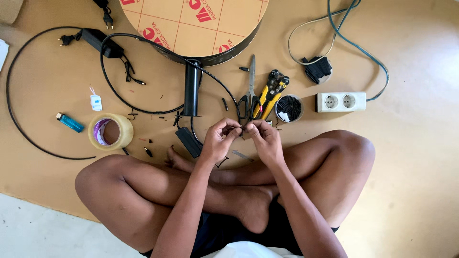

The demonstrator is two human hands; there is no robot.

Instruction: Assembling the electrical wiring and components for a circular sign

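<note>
Fingers (233,132) of the left hand (217,142) and those of the right hand (264,138) are pinched narrow and meet tip to tip over the person's crossed legs, both closed on the end of a thin black cable (210,76); what exactly sits between the tips is too small to tell. That cable runs up from the fingers and curves past a black tube (191,88) standing under a round cardboard-covered panel (196,24). Just beyond the fingers, on the brown floor (416,157), lie black-handled scissors (249,95) and, touching them, yellow-handled wire strippers (271,93). Beside those stands a small round tub of black pieces (289,108), then a white double socket strip (340,102) with a blue-green lead. A black adapter box (188,142) lies near the left hand. Farther to the left are a roll of clear tape (111,131), a blue lighter (70,123) and a black power adapter (100,42) with its plug.
</note>
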